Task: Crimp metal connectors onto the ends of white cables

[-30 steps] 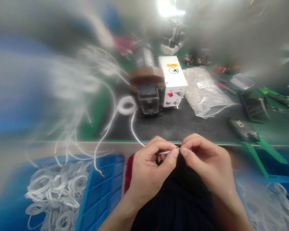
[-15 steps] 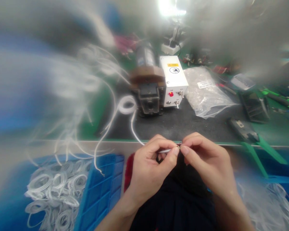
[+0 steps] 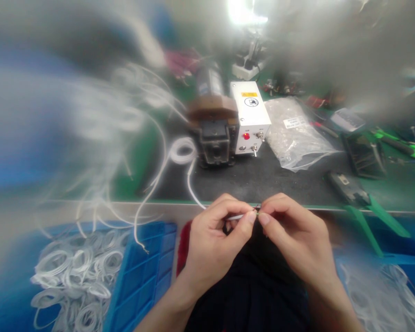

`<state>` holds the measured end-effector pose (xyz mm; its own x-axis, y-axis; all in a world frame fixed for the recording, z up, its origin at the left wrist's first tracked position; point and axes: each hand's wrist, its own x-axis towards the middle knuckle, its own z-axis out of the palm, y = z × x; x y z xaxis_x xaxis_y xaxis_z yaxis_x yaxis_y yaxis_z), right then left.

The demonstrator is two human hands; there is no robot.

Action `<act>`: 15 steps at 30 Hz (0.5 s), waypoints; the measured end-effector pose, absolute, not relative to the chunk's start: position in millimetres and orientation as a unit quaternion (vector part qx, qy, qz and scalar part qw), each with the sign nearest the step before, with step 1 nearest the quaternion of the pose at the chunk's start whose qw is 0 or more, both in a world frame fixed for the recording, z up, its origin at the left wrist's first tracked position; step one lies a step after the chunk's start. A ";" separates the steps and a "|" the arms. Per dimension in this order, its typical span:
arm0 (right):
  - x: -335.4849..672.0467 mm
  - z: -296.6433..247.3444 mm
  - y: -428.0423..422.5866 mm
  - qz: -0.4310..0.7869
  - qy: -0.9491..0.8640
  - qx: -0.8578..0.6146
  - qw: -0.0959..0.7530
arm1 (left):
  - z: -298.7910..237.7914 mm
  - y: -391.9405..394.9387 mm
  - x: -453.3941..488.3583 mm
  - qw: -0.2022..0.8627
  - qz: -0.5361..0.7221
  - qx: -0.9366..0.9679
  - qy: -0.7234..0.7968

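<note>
Faced a green bench (image 3: 401, 186) with a black mat (image 3: 280, 180) across the middle of the frame. Pinched a white cable (image 3: 195, 192) near its end, at lower centre, with thumb and forefinger of the left hand (image 3: 214, 237) pressed together. Brought right hand (image 3: 300, 237) thumb and forefinger almost together on thin wire ends (image 3: 257, 213), just beside; couldn't tell how firmly. Saw the cable lead up-left toward a white coil (image 3: 183, 151) beside a dark machine (image 3: 215, 138), then a white box (image 3: 251, 110), a clear bag (image 3: 297, 138) farther right, and a blue crate (image 3: 143, 276) lower left.
</note>
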<state>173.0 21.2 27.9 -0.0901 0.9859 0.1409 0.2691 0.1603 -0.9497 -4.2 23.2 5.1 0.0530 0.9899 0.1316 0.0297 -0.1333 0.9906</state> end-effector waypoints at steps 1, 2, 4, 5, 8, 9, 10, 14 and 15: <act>172.7 28.0 20.6 0.405 -0.616 -0.510 0.443 | 5.1 23.1 -4.4 0.471 0.511 0.552 0.462; 172.4 27.9 19.9 0.406 -0.612 -0.514 0.443 | 5.3 23.1 -4.5 0.471 0.509 0.552 0.463; 171.6 27.1 18.8 0.405 -0.603 -0.520 0.449 | 6.2 23.1 -4.4 0.470 0.502 0.559 0.463; 171.3 26.6 18.8 0.407 -0.596 -0.522 0.454 | 6.9 23.1 -4.3 0.470 0.496 0.564 0.463; 170.9 24.9 20.4 0.434 -0.574 -0.520 0.461 | 8.7 23.4 -4.2 0.477 0.482 0.575 0.458; 170.9 24.6 21.3 0.446 -0.567 -0.520 0.459 | 8.8 23.6 -4.3 0.482 0.483 0.572 0.456; 171.1 24.3 22.1 0.456 -0.561 -0.519 0.456 | 8.7 23.9 -4.4 0.487 0.485 0.567 0.455; 171.0 24.1 23.1 0.486 -0.547 -0.516 0.445 | 6.2 24.2 -4.3 0.489 0.493 0.554 0.460; 170.6 24.1 22.8 0.490 -0.541 -0.517 0.447 | 5.8 24.1 -4.1 0.487 0.491 0.555 0.462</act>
<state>170.6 22.8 24.1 -0.0658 0.9976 -0.0218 0.1214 -0.0136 -0.9925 -4.1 24.1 5.8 0.0908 0.9913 0.0956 0.0346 -0.0991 0.9945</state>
